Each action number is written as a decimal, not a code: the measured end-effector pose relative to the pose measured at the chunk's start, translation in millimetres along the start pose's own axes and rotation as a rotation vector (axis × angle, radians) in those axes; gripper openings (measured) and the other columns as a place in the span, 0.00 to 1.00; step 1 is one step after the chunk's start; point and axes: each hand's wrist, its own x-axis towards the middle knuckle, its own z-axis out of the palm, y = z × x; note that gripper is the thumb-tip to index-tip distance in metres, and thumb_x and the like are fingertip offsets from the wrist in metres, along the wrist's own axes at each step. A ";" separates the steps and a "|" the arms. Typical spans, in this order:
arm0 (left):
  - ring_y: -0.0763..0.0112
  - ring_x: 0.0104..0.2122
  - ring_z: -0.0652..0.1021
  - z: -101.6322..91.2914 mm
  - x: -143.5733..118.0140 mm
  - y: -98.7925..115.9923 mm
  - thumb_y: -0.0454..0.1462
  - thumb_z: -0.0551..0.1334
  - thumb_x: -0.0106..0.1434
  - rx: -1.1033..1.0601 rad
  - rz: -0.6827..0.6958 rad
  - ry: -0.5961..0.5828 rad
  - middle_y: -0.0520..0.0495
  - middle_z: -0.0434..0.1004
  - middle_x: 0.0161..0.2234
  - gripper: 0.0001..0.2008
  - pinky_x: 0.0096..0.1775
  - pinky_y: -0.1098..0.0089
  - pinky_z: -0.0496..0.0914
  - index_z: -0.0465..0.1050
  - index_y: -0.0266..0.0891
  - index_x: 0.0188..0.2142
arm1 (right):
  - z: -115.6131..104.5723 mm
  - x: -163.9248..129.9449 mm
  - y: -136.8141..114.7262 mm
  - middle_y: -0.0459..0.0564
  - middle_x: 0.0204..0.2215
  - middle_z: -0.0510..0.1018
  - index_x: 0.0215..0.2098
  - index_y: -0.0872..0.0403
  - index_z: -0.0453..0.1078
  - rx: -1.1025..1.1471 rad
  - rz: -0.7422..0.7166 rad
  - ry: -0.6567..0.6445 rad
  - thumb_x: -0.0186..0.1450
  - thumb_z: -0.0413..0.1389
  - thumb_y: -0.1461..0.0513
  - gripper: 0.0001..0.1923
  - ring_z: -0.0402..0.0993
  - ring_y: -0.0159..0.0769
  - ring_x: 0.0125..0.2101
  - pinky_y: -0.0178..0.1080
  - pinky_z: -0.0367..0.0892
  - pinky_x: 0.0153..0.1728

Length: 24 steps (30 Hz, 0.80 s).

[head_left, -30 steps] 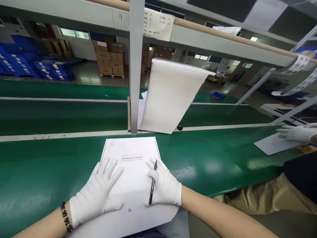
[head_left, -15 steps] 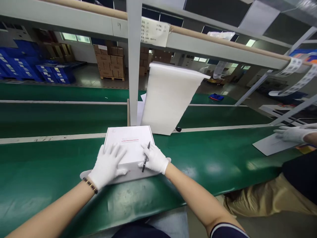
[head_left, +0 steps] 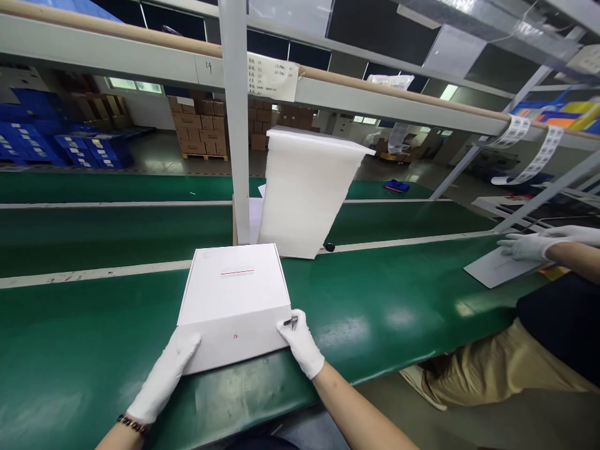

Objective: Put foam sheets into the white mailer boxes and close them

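Green bench runs 9 to 3 o'clock. White sheet slants at 1 o'clock from white box; box sits, lid down, near bench's 6 o'clock edge. Left hand at box's 7 o'clock: clamped on its corner, fingers partly hidden. Right hand, 4 o'clock: clamped on dark pen, touching box.

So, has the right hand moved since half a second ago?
Yes: the right hand has moved away from the upright post, toward the person and rightward.
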 end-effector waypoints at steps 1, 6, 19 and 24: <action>0.50 0.63 0.63 0.3 5.3 -1.6 0.55 0.52 0.62 0.093 -0.014 0.050 0.38 0.68 0.60 0.36 0.63 0.50 0.59 0.60 0.35 0.62 | 0.2 5.4 0.9 0.46 0.33 0.76 0.36 0.48 0.58 -0.079 -0.017 0.050 0.53 0.62 0.55 0.19 0.74 0.40 0.35 0.44 0.71 0.42; 0.39 0.65 0.56 -10.0 30.4 -20.3 0.54 0.52 0.60 0.568 0.103 0.120 0.33 0.69 0.59 0.32 0.61 0.43 0.57 0.71 0.33 0.54 | -10.8 28.0 6.3 0.45 0.33 0.75 0.34 0.48 0.61 -0.433 -0.107 0.029 0.51 0.62 0.59 0.16 0.73 0.40 0.34 0.43 0.70 0.39; 0.49 0.66 0.57 -39.5 82.3 14.8 0.58 0.53 0.60 -0.165 0.174 -0.226 0.40 0.72 0.57 0.32 0.63 0.49 0.57 0.73 0.43 0.55 | -9.1 90.8 -2.3 0.44 0.28 0.73 0.29 0.48 0.57 0.063 -0.194 -0.039 0.55 0.55 0.37 0.26 0.69 0.35 0.29 0.40 0.69 0.35; 0.44 0.52 0.76 -13.6 96.0 58.8 0.55 0.56 0.61 -0.438 0.040 -0.180 0.24 0.76 0.49 0.36 0.53 0.49 0.71 0.67 0.27 0.57 | 20.2 123.8 -13.3 0.39 0.19 0.63 0.27 0.48 0.55 0.151 -0.179 0.076 0.54 0.51 0.32 0.30 0.61 0.32 0.21 0.38 0.66 0.27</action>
